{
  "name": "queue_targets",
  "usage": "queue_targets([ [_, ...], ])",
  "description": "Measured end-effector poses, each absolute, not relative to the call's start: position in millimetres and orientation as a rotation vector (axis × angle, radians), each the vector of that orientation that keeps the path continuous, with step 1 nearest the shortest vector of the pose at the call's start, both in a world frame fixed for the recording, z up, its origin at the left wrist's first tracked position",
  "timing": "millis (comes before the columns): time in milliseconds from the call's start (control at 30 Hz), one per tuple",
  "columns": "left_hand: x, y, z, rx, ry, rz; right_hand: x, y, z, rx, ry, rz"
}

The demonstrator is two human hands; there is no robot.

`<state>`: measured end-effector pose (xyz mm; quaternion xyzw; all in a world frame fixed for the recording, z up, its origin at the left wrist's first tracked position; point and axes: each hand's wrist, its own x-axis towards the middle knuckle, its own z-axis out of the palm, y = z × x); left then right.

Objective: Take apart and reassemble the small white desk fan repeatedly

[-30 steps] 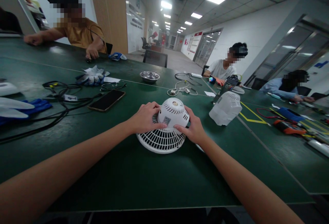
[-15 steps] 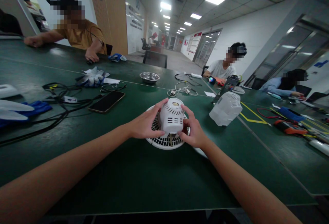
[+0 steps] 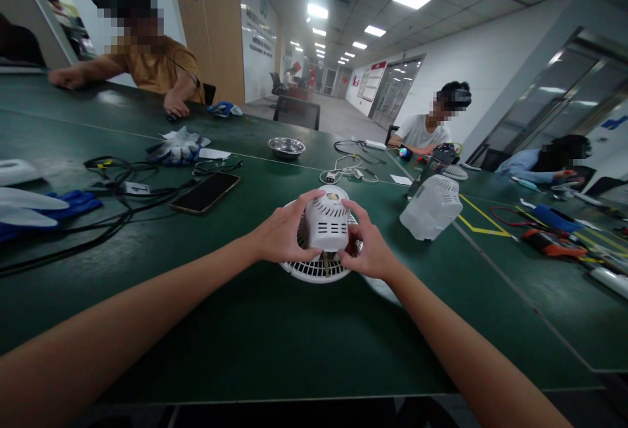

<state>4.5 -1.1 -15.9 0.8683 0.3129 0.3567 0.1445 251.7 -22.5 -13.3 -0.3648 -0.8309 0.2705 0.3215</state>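
Straight ahead of me is a white vented motor cover (image 3: 328, 222), the rear housing of a small fan. My left hand (image 3: 282, 228) grips it from the left, thumb at the lower edge and fingers near the top. From the other side my right hand (image 3: 370, 245) holds it, with the index finger at the upper corner and the thumb low. Beneath the cover lies a round white fan grille (image 3: 318, 274), face down on the green table (image 3: 275, 343). A white curved part (image 3: 383, 289) is partly hidden under my right wrist.
A white plastic housing (image 3: 432, 209) stands to the right, near a multimeter (image 3: 554, 245). Leftward lie a phone (image 3: 206, 192), black cables (image 3: 122, 215) and gloves (image 3: 179, 146). Beyond the grille are a metal bowl (image 3: 286, 147) and a white cable (image 3: 346, 173). Several people sit around the table.
Both hands stay on the motor cover, which has shifted only very slightly. The grille beneath remains nearly in place.
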Motion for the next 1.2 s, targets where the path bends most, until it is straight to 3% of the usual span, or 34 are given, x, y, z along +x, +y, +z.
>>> queue_targets([
  [533,-0.4,4.2,-16.4,2.561,0.891,0.975,254.3,-23.2,-10.1,-0.912,-2.166,0.835],
  [833,7.3,-1.4,-22.2,2.547,1.052,1.045,252.6,-15.1,-15.5,-1.073,-2.101,0.233],
  [1033,-2.1,14.7,-36.3,2.302,1.355,1.155,265.3,-1.9,-21.3,-1.139,-2.044,0.269],
  [1200,-13.8,32.9,-45.7,1.968,1.483,1.019,267.0,0.1,-22.9,-1.187,-2.011,0.395],
])
